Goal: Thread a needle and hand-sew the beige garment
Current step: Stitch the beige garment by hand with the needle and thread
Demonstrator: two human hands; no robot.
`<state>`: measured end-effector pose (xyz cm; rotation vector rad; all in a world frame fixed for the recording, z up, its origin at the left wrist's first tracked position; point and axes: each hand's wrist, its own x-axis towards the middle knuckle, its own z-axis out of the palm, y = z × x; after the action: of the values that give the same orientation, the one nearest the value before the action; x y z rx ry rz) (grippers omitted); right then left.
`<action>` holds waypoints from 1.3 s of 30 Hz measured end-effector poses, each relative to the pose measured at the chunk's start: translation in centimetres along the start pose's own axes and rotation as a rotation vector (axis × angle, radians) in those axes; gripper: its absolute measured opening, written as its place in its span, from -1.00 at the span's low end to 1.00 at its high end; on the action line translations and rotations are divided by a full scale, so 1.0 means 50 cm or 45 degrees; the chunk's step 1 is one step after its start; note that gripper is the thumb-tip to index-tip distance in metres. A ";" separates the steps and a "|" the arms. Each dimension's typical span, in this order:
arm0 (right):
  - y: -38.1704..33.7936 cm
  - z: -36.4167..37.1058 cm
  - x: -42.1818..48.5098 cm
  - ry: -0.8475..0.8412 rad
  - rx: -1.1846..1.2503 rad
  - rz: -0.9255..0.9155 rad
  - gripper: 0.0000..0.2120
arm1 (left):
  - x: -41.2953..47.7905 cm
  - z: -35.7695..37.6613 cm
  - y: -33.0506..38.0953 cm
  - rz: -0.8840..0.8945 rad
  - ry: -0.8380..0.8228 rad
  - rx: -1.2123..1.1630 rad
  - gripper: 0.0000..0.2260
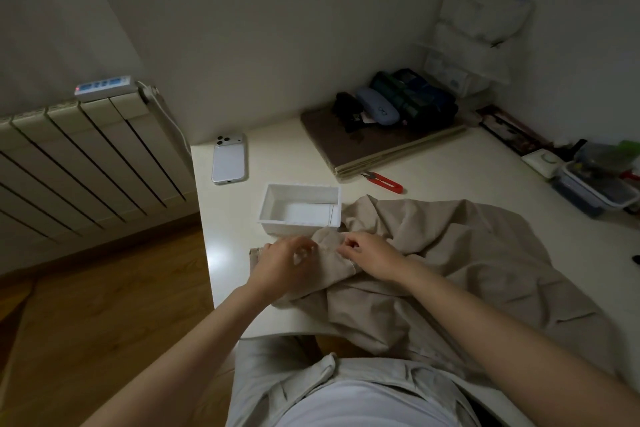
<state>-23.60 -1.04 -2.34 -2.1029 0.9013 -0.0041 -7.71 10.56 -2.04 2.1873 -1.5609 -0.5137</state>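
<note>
The beige garment (450,253) lies crumpled on the white table (433,166), spilling over the near edge toward my lap. My left hand (284,267) grips a folded end of the garment at its left side, fingers curled around the cloth. My right hand (370,255) pinches the fabric right beside it, fingertips bunched at the fold. No needle or thread can be made out in the dim light.
A white plastic tray (277,198) stands just behind my hands. Red thread snips (384,181) lie further back, a white phone (229,159) at the table's left edge. Boards with dark cases (381,139) and cluttered bins (588,191) fill the back right. A radiator (86,163) stands left.
</note>
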 end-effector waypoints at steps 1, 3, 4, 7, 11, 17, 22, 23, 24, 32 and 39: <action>0.007 0.010 -0.003 0.012 0.088 0.017 -0.78 | 0.000 0.009 0.004 0.001 0.010 0.055 -0.79; 0.025 0.026 -0.007 0.043 0.244 0.065 -0.84 | -0.002 0.020 0.005 -0.028 0.004 0.127 -0.81; 0.033 0.031 -0.009 0.053 0.301 0.086 -0.87 | -0.003 0.023 0.001 -0.030 -0.035 0.147 -0.82; 0.049 0.037 -0.013 0.045 0.403 0.115 -0.91 | -0.011 0.033 -0.017 0.044 -0.198 0.236 -0.79; 0.047 0.033 -0.010 0.029 0.447 0.099 -0.91 | -0.015 0.036 -0.017 0.139 -0.225 0.201 -0.82; 0.039 0.020 -0.012 0.015 0.454 0.081 -0.86 | -0.029 0.011 0.009 0.119 -0.600 -0.078 -0.80; 0.005 -0.013 -0.012 -0.031 0.485 0.035 -0.77 | -0.017 -0.011 0.028 0.051 -0.576 -0.102 -0.78; -0.003 -0.021 -0.012 -0.040 0.488 0.025 -0.75 | -0.013 -0.016 0.034 0.048 -0.504 -0.163 -0.81; -0.012 -0.027 -0.013 -0.048 0.488 0.012 -0.74 | -0.009 -0.021 0.041 0.028 -0.441 -0.258 -0.83; -0.058 -0.055 -0.011 -0.020 0.403 -0.052 -0.77 | -0.002 -0.020 0.064 -0.024 -0.402 -0.669 -0.75; -0.072 -0.059 -0.022 0.011 0.402 -0.077 -0.81 | 0.025 -0.027 0.055 0.034 -0.153 -0.673 -0.92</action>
<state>-23.13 -0.99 2.42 -1.8353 0.7856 -0.1765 -8.82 8.69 0.46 1.7558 -1.3166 -0.9419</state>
